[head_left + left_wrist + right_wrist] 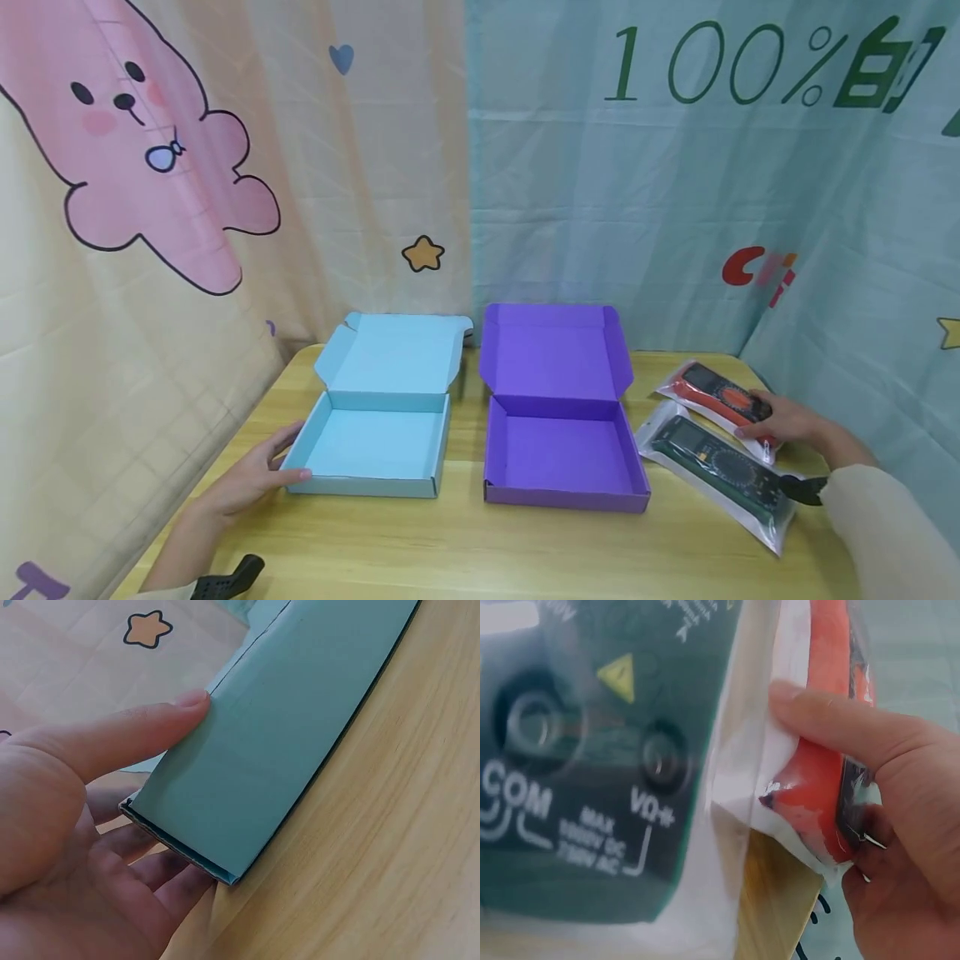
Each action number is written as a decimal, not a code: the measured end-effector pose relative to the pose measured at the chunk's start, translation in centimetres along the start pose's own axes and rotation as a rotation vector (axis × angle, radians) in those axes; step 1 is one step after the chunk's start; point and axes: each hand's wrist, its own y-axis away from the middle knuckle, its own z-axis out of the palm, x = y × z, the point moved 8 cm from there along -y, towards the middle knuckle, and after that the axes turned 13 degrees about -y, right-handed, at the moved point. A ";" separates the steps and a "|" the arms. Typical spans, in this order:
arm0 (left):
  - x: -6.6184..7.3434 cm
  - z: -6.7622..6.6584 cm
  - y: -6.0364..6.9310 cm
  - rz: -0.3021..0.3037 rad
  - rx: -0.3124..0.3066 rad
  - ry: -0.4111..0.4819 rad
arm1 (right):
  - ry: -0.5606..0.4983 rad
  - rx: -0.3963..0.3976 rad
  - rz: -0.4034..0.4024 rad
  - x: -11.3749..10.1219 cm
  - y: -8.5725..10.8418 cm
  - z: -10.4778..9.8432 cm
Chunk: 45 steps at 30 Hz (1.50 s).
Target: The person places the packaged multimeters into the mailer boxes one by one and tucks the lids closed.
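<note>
My left hand [247, 479] grips the near left corner of an open light-blue cardboard box [390, 487]. In the left wrist view the thumb [169, 720] lies on the box's front wall [247, 750], with the other fingers along its side. At the right, my right hand [795, 421] holds a red multimeter [708, 406] in a clear plastic bag, thumb on one side and fingers on the other. Just in front of it lies a dark green multimeter [720, 467], also bagged. In the right wrist view its socket end [592, 795] looms close and blurred.
Between the blue box and the meters stands an open purple cardboard box [566, 497], its lid raised at the back. Both boxes show bare floors. The wooden table [465, 550] is bounded by printed curtains [570, 208] at the back and sides.
</note>
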 end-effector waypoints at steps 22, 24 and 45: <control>0.7 -0.1 -1.4 -0.017 -0.005 -0.031 | 0.038 0.246 -0.054 -0.2 2.3 -3.8; 0.6 -0.1 -1.4 -0.015 -0.006 -0.029 | 0.033 0.268 -0.061 -0.7 2.6 -4.1; -0.6 0.3 0.7 -0.189 0.051 0.011 | 0.063 0.285 -0.232 -10.9 3.4 -3.1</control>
